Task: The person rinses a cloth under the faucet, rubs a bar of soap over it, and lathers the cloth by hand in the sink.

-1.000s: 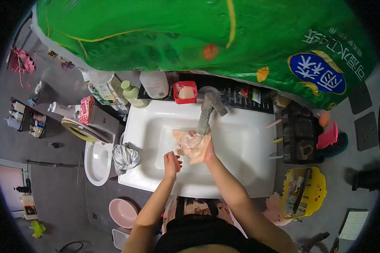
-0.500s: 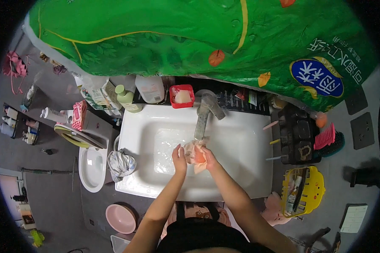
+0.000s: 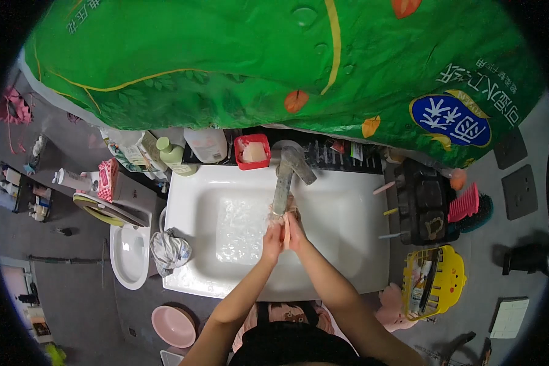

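Observation:
Beneath the spout of the faucet (image 3: 282, 190), both my hands press together over the white sink (image 3: 348, 250). My left hand (image 3: 272, 241) and my right hand (image 3: 295, 233) are closed on a pale pink cloth (image 3: 287, 238), one from each side. The cloth is bunched up, with a strip of it showing between my palms; the rest is hidden by the fingers and the spout. Rippling water lies in the basin, left of my hands.
A red soap box (image 3: 252, 152) and a green bottle (image 3: 175, 157) stand behind the sink. A large green package (image 3: 226, 61) overhangs the back. Crumpled grey-white cloth (image 3: 171, 251) sits at the left rim. To the right are a black toothbrush holder (image 3: 422, 204) and a yellow basket (image 3: 450, 282).
My hands have come together around the pink cloth, which was spread wider between them. The left hand, earlier apart with fingers raised, has moved right and closed in. The view has shifted slightly.

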`<control>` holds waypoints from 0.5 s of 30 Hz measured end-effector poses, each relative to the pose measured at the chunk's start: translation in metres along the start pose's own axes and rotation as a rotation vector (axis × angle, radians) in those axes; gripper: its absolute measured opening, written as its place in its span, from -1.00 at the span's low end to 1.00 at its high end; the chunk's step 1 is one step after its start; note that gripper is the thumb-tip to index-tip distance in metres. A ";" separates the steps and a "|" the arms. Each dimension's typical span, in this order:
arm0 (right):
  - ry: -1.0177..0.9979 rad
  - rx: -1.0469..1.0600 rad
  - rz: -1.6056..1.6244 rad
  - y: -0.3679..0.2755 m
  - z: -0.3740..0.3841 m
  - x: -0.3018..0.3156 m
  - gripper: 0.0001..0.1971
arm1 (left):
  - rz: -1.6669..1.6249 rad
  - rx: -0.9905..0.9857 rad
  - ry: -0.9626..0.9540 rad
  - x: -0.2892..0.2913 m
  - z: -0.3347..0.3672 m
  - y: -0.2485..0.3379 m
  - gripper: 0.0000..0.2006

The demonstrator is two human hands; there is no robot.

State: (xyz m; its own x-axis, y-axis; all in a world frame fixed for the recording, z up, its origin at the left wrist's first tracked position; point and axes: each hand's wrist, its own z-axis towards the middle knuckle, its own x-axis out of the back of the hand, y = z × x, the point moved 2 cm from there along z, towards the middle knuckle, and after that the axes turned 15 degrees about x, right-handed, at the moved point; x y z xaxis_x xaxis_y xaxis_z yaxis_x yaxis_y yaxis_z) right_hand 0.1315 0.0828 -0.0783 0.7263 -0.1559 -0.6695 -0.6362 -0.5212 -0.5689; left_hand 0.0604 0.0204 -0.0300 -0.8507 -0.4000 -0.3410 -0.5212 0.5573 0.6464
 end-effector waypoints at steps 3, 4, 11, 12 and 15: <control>0.115 0.273 -0.180 0.009 -0.008 -0.018 -0.71 | 0.358 -0.484 0.114 0.020 0.002 -0.010 -0.66; 0.076 0.188 -0.287 0.013 -0.016 -0.024 -0.65 | 0.322 -0.297 0.089 0.040 0.007 -0.010 -0.69; 0.004 0.034 -0.499 -0.005 -0.036 -0.031 -0.56 | -0.795 0.230 -0.569 0.025 0.030 0.002 -0.62; 0.005 0.045 -0.497 -0.013 -0.038 -0.031 -0.56 | -0.735 0.284 -0.598 0.020 0.028 0.004 -0.56; -0.185 0.615 -1.699 -0.043 -0.048 -0.046 -0.61 | -0.800 0.326 -0.636 0.009 0.031 0.008 -0.55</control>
State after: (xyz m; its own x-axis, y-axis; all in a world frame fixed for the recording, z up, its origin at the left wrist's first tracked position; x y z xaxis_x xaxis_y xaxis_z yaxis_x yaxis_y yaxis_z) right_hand 0.1379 0.0717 0.0002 0.6084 0.2637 0.7485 0.6579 0.3598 -0.6615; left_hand 0.0467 0.0439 -0.0496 -0.0845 -0.3350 -0.9384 -0.8562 0.5061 -0.1036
